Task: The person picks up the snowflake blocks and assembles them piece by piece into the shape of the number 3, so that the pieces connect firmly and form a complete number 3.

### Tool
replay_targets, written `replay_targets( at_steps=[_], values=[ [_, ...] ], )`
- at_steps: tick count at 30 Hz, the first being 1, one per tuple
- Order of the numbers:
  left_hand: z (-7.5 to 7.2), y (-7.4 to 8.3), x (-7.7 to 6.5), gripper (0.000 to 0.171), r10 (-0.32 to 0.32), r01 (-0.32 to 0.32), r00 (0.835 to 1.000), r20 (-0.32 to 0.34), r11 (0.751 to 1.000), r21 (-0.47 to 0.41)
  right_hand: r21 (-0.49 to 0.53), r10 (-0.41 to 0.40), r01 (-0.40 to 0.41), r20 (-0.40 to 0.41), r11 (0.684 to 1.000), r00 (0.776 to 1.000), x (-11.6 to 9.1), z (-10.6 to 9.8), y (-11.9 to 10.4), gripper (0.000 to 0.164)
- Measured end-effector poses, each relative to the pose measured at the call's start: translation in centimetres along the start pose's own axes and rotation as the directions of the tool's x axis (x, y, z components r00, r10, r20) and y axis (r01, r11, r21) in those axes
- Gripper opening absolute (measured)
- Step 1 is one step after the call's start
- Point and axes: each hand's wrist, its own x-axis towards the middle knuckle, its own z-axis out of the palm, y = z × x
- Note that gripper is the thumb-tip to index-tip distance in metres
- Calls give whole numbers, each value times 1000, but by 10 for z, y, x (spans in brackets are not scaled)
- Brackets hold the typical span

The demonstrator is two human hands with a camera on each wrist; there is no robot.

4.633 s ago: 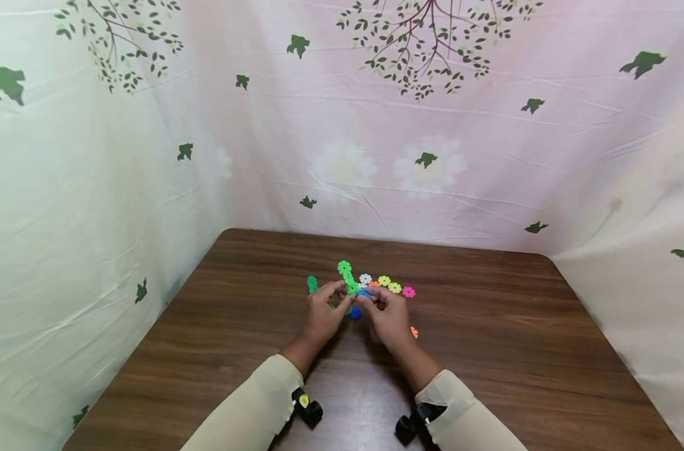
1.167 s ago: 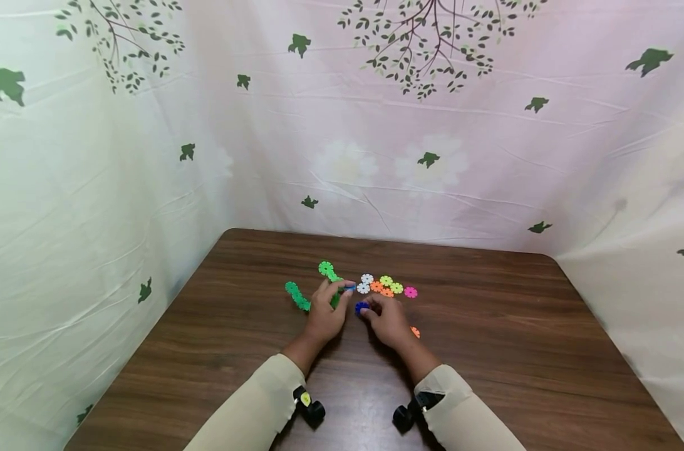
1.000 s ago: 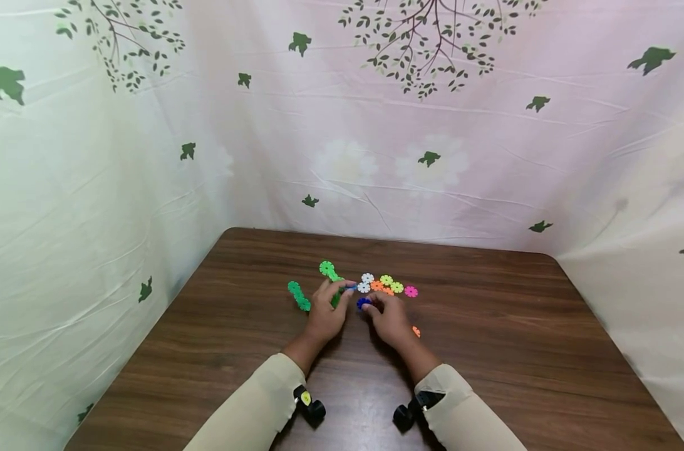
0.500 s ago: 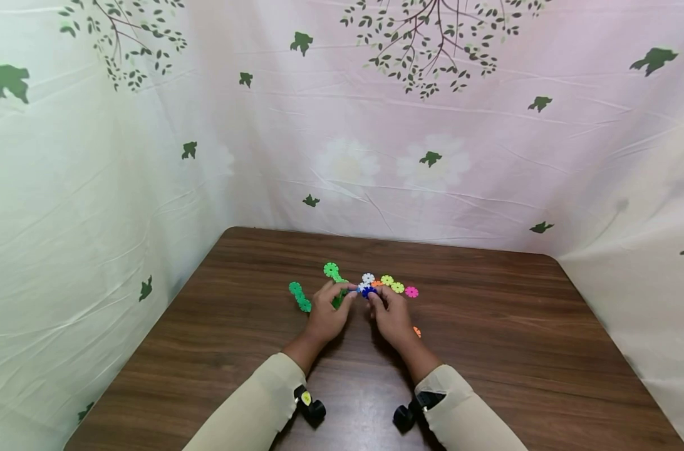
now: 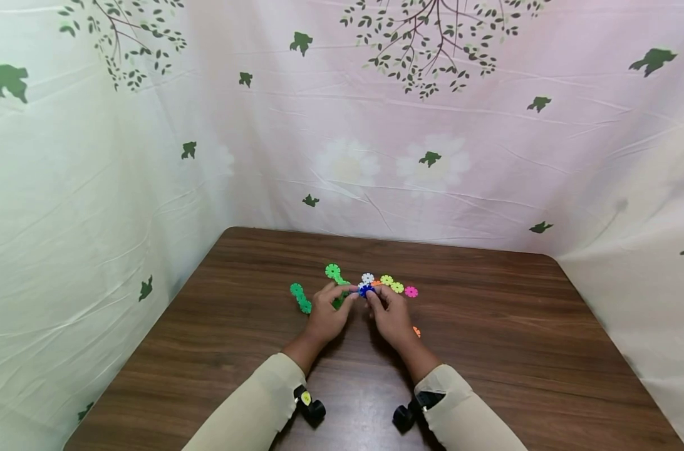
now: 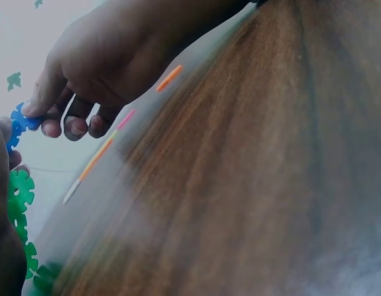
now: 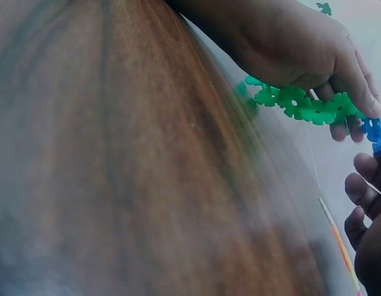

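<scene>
**Dark blue disc [image 5: 364, 290] against light blue disc [image 7: 370, 128]**

Your left hand [image 5: 326, 313] pinches the light blue disc, thumb and finger closed on it; a green chain [image 5: 332, 270] reaches from there toward the far left corner of the table [image 5: 207, 351]. Your right hand [image 5: 393, 318] pinches the dark blue disc. Both discs are over the table's middle, toward its far edge; whether they interlock can't be told. A darker green chain [image 5: 300, 299] lies on the left-edge side.
</scene>
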Motion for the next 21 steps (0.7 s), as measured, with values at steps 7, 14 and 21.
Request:
replay_targets(
  at_steps=[7,14,21],
  values=[
    [0,1,2,18,9,-10,1000,-19,999,-40,72,22,-23,5,997,1000,2,1,-1,21],
    [-2,-2,3,17,0,0,1000,-5,997,-83,98,57,-58,14,993,998,3,4,-1,20],
    [0,-3,2,19,50,-50,999,3,999,-3,80,38,-40,20,996,999,2,3,-3,19]
  ],
)
